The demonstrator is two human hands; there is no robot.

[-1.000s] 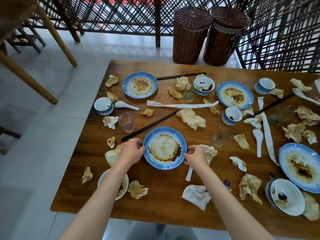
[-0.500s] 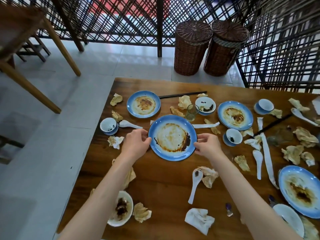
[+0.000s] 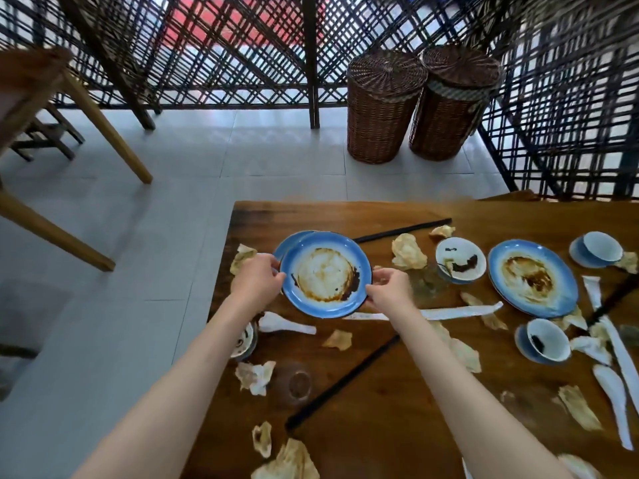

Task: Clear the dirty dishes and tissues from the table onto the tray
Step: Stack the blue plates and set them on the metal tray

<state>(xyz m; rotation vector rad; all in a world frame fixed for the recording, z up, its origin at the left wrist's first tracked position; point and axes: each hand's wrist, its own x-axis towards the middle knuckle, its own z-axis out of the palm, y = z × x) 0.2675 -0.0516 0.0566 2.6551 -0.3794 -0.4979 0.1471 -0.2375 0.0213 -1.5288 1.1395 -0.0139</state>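
Left hand (image 3: pixel 257 280) and right hand (image 3: pixel 389 288) pinch opposite rims of a stained plate (image 3: pixel 325 274), over a 2nd plate (image 3: pixel 288 242).

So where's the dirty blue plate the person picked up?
In the head view, the blue plate sits left of centre, held by the left hand and right hand over another blue plate near the table's far-left corner.
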